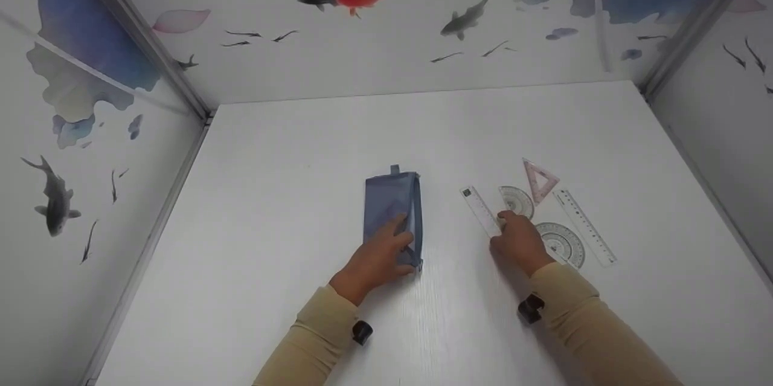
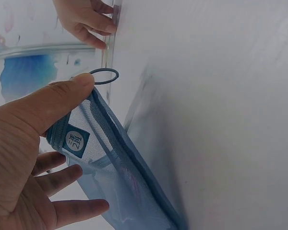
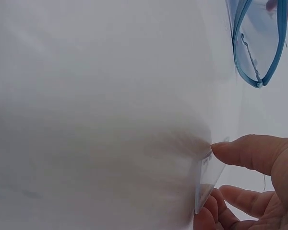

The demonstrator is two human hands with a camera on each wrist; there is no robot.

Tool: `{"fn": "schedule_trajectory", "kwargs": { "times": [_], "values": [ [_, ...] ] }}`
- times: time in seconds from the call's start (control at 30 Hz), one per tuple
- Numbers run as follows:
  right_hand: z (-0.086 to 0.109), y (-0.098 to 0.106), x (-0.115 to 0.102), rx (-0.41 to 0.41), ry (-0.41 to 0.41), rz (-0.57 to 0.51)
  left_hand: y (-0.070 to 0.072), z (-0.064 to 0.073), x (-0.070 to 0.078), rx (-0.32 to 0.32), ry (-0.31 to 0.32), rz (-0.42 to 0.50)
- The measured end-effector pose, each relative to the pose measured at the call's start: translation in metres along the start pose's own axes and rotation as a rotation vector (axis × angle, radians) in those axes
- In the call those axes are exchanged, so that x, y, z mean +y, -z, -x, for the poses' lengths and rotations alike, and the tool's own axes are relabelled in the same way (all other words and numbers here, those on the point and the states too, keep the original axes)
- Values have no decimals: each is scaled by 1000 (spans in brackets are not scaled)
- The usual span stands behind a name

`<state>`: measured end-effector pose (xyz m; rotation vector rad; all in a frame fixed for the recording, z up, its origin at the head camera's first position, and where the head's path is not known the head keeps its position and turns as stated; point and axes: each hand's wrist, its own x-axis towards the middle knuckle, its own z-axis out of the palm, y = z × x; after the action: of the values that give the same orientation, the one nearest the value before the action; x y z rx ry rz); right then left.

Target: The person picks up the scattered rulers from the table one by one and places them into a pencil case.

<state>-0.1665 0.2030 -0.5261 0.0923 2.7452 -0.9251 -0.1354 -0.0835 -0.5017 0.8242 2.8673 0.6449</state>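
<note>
A translucent blue mesh zip pouch point(image 1: 381, 193) lies on the white table, its zipper side facing right. My left hand point(image 1: 375, 256) grips its near end; in the left wrist view the thumb point(image 2: 81, 86) presses beside a small cord loop point(image 2: 105, 75) and the other fingers spread along the mesh. A pinkish shape shows faintly through the fabric. In the right wrist view the pouch mouth point(image 3: 237, 52) gapes. To the right, my right hand point(image 1: 520, 242) pinches the near end of a clear ruler point(image 1: 480, 208) between thumb and fingers, one edge tilted up.
Around the right hand lie a small protractor point(image 1: 518, 197), a pink set square point(image 1: 539, 180), a round clear protractor point(image 1: 564, 241) and a second clear ruler point(image 1: 584, 226). Panels printed with fish point(image 1: 465, 17) stand along the table's back and sides.
</note>
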Motion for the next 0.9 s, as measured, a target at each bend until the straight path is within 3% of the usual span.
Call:
{"fn": "schedule_trajectory", "kwargs": {
  "times": [0.73,0.9],
  "values": [
    [0,0,3,-25,-22,-125,0,-1,-1,-21,16,-8],
    [0,-1,3,-32,-60,-174,-1,-1,-1,-16,10,-7]
  ]
}}
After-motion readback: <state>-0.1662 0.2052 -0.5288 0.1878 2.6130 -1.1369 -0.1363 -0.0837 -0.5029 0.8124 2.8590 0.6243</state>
